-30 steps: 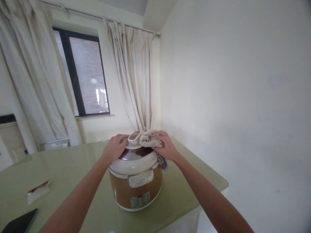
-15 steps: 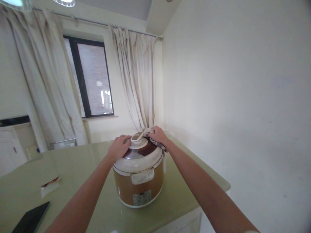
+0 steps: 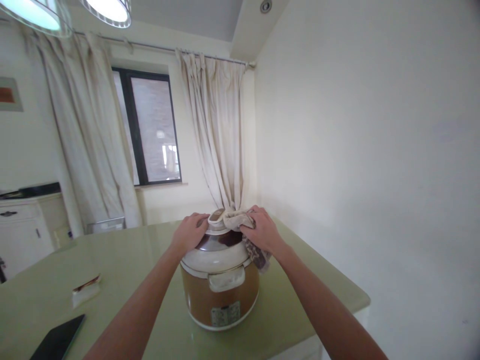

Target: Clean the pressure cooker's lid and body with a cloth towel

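Right hand point(image 3: 262, 232) clutching cloth point(image 3: 240, 220) on cooker lid point(image 3: 217, 245), left hand point(image 3: 189, 234) spread flat

Rice cooker point(image 3: 220, 287) on bench point(image 3: 123, 260), near right end; tissue pack point(image 3: 86, 291) and tablet point(image 3: 58, 341) well left; window point(image 3: 150, 132) far behind.

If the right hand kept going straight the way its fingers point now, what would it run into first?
The right hand presses a cloth on the cooker lid, fingers pointing left. The lid knob comes first, then probably the left hand beyond it; depth is hard to judge.
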Available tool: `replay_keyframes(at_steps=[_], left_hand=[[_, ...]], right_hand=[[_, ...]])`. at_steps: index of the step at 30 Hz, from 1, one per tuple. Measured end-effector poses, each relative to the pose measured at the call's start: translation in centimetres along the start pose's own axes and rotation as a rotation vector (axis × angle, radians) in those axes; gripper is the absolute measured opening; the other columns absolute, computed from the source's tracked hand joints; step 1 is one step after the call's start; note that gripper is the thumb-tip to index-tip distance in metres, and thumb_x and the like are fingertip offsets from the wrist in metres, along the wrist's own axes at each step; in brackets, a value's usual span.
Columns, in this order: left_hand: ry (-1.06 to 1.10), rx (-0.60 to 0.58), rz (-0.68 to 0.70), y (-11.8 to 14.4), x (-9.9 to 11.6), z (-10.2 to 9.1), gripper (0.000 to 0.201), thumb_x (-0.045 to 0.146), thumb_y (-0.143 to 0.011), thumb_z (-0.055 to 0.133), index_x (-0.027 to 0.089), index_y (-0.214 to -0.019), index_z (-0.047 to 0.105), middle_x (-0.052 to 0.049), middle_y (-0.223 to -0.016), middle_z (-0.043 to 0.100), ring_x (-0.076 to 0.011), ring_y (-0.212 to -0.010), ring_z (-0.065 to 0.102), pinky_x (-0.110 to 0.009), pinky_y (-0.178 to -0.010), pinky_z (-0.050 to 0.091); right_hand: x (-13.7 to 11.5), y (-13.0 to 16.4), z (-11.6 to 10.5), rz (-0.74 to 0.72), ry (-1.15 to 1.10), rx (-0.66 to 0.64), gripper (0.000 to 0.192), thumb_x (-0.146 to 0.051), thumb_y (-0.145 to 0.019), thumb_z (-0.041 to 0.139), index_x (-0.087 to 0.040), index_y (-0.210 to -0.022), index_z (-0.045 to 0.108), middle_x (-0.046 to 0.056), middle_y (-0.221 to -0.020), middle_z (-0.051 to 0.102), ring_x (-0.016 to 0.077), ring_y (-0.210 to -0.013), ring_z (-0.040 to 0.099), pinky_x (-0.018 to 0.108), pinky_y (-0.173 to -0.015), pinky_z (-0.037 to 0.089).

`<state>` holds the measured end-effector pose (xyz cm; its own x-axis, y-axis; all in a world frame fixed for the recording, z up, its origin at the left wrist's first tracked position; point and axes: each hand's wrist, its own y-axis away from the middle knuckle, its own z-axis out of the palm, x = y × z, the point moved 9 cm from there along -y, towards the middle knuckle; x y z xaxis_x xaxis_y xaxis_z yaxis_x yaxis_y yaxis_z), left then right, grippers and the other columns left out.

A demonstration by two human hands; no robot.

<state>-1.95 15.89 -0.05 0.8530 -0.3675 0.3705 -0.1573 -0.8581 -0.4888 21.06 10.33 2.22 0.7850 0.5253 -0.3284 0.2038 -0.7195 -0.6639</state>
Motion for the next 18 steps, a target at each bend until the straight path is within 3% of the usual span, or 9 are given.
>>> replay_keyframes(at_steps=[6,9,13,16,18], left_hand=[[0.004,0.006,-0.02,0.1,-0.3,0.1,0.05,0.046,-0.099,0.04,0.027,-0.129,0.076,-0.008,-0.135,0.072,-0.0281,-0.129,0.064,-0.041,-0.115,0.044],[0.007,0.016,-0.036,0.0,-0.4,0.0,0.051,0.047,-0.1,0.039,0.026,-0.128,0.076,-0.009,-0.135,0.073,-0.0272,-0.127,0.065,-0.039,-0.114,0.045],[-0.006,0.009,-0.055,-0.1,0.0,-0.1,0.049,0.045,-0.1,0.037,0.027,-0.116,0.08,-0.01,-0.133,0.074,-0.0288,-0.127,0.066,-0.041,-0.11,0.046],[-0.027,0.0,-0.054,-0.2,0.3,-0.1,0.051,0.046,-0.101,0.033,0.027,-0.101,0.08,-0.011,-0.126,0.077,-0.0306,-0.122,0.068,-0.041,-0.105,0.048],[-0.042,0.049,-0.082,-0.1,0.0,-0.6,0.052,0.045,-0.1,0.031,0.024,-0.101,0.078,-0.014,-0.124,0.077,-0.032,-0.119,0.069,-0.042,-0.103,0.049]], right_hand=[[4.7,-6.4,4.9,0.258,0.077,-0.141,0.029,-0.046,-0.092,0.065,-0.021,-0.101,0.078,0.012,-0.11,0.072,0.0288,-0.106,0.065,0.034,-0.083,0.05],[5.8,-7.2,5.8,0.303,0.051,-0.2,0.032,-0.048,-0.093,0.065,-0.02,-0.101,0.079,0.01,-0.102,0.075,0.0265,-0.1,0.069,0.031,-0.08,0.049],[3.6,-3.8,3.1,0.129,0.005,-0.08,0.021,-0.038,-0.09,0.069,-0.02,-0.097,0.078,0.009,-0.114,0.07,0.025,-0.109,0.062,0.035,-0.095,0.048],[0.1,1.3,0.5,-0.036,-0.068,0.031,0.014,-0.03,-0.086,0.072,-0.023,-0.096,0.079,0.007,-0.113,0.068,0.0261,-0.109,0.057,0.042,-0.102,0.045],[-2.7,4.2,0.1,-0.098,-0.096,0.064,0.024,-0.032,-0.082,0.077,-0.028,-0.105,0.08,0.007,-0.116,0.067,0.0288,-0.113,0.055,0.047,-0.102,0.043]])
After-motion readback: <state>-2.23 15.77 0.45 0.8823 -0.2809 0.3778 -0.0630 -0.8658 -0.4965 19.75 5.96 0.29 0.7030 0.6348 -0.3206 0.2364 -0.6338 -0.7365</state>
